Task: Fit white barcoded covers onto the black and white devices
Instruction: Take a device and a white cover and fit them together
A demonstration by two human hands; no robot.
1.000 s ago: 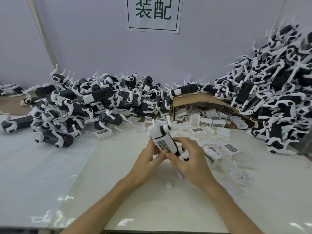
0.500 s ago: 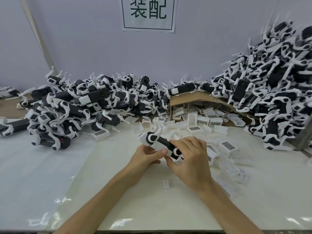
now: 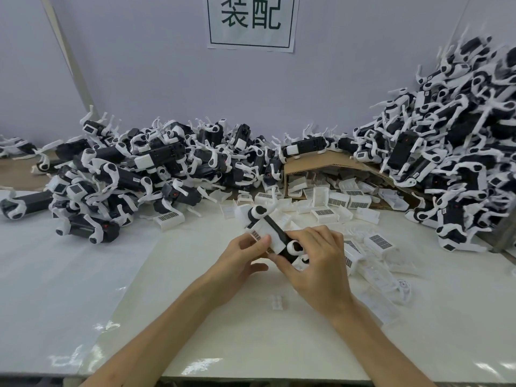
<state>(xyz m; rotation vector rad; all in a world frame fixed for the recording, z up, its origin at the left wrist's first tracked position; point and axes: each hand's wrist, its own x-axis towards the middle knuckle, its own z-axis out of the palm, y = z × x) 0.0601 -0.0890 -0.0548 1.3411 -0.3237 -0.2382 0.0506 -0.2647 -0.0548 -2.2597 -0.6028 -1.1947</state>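
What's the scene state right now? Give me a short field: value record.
left hand: grips held device, thumb on its white cover
right hand: grips the held device's near end
cover state: barcoded, on the device body; whether fully seated cannot tell
loose covers: scattered beyond the hands, some under cardboard
device piles: left pile, right pile
surface: table

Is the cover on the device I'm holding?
On: the white cover sits over the device body; whether it is fully snapped in, cannot tell.
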